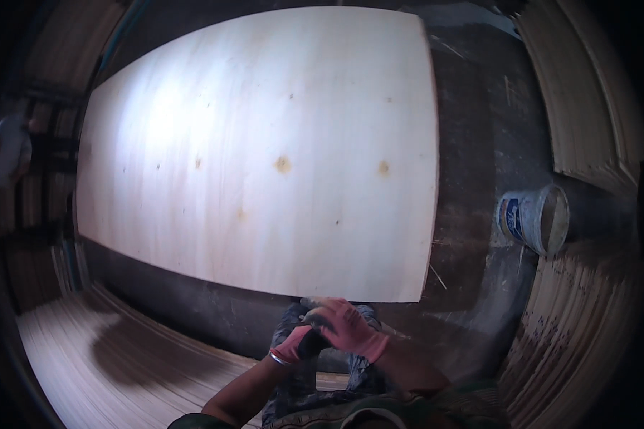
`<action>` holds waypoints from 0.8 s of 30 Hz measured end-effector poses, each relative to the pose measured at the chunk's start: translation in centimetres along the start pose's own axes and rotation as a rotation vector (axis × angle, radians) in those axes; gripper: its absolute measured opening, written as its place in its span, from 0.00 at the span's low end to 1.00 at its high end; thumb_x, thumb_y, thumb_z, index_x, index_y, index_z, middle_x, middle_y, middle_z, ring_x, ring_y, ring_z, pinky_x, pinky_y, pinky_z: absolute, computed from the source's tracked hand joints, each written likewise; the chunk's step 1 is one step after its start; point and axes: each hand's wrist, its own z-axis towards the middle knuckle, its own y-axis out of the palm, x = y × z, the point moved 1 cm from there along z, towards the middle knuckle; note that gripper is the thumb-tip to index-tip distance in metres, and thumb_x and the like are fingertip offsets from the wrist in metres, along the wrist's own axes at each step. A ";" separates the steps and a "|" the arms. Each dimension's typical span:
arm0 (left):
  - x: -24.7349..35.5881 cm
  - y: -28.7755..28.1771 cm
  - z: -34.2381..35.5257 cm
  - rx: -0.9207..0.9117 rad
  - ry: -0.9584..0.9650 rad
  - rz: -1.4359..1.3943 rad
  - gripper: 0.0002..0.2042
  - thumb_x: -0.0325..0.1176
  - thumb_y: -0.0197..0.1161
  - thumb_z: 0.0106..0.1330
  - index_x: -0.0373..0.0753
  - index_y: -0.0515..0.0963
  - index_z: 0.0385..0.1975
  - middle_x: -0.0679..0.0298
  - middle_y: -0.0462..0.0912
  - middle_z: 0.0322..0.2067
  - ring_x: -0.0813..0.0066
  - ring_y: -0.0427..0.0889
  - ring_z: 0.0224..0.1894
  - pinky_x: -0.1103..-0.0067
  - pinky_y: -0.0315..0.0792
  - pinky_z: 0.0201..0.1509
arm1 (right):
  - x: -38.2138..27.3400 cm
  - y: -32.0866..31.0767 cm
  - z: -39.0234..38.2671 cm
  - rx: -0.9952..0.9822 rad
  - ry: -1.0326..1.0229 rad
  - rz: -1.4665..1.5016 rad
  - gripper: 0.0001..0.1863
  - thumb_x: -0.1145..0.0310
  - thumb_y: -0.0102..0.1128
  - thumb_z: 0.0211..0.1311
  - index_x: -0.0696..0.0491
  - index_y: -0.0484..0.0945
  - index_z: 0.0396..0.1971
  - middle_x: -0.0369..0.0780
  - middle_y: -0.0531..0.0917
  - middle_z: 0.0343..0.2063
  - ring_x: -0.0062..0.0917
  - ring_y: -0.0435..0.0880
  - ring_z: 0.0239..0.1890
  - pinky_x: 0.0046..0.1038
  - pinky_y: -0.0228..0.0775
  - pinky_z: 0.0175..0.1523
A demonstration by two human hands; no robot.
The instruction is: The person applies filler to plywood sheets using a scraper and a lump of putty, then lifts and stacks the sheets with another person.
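Observation:
A large pale plywood sheet (322, 121) with small knots lies ahead of me, its near edge just beyond my gloved hands. My left hand (300, 345), in a pink and dark glove, is closed at my lap, partly hidden under my right hand (343, 329). My right hand, gloved the same way, has its fingers curled over the left one. What is between them, if anything, I cannot make out.
Stacked wooden sheets stand at the upper right (579, 100) and lower right (529, 336). More lie at the lower left (157, 343). A dirty white bucket (529, 218) is on its side on the dark floor (479, 121). An unclear pale shape (8, 150) is at far left.

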 end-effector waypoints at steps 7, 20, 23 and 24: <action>-7.4 1.1 4.9 0.062 -0.451 -0.412 0.15 0.33 0.59 0.64 0.33 0.74 0.48 0.62 0.79 0.44 0.74 0.79 0.44 0.80 0.72 0.50 | 8.6 4.6 -5.9 0.617 0.899 0.648 0.16 0.74 0.53 0.59 0.60 0.73 0.48 0.41 0.79 0.44 0.23 0.76 0.46 0.25 0.66 0.54; -10.8 -9.3 32.3 0.336 0.135 0.700 0.06 0.28 0.56 0.53 0.44 0.80 0.29 0.57 0.76 0.32 0.57 0.77 0.34 0.69 0.72 0.39 | 20.5 13.6 -23.8 1.180 1.122 0.874 0.11 0.69 0.56 0.60 0.58 0.77 0.39 0.37 0.80 0.33 0.20 0.77 0.34 0.23 0.69 0.44; -13.5 -8.9 30.4 0.232 0.354 0.987 0.04 0.29 0.58 0.51 0.42 0.78 0.27 0.58 0.73 0.30 0.57 0.75 0.35 0.67 0.70 0.38 | 20.4 10.9 -19.4 1.075 1.173 0.647 0.12 0.68 0.55 0.59 0.59 0.77 0.40 0.36 0.81 0.35 0.20 0.76 0.37 0.24 0.68 0.45; -14.4 -8.5 29.9 0.218 0.407 0.992 0.04 0.30 0.60 0.50 0.42 0.76 0.27 0.58 0.72 0.30 0.57 0.74 0.35 0.66 0.69 0.38 | 20.7 9.6 -17.3 1.052 1.116 0.584 0.12 0.68 0.56 0.59 0.59 0.77 0.40 0.38 0.81 0.35 0.22 0.77 0.38 0.25 0.68 0.46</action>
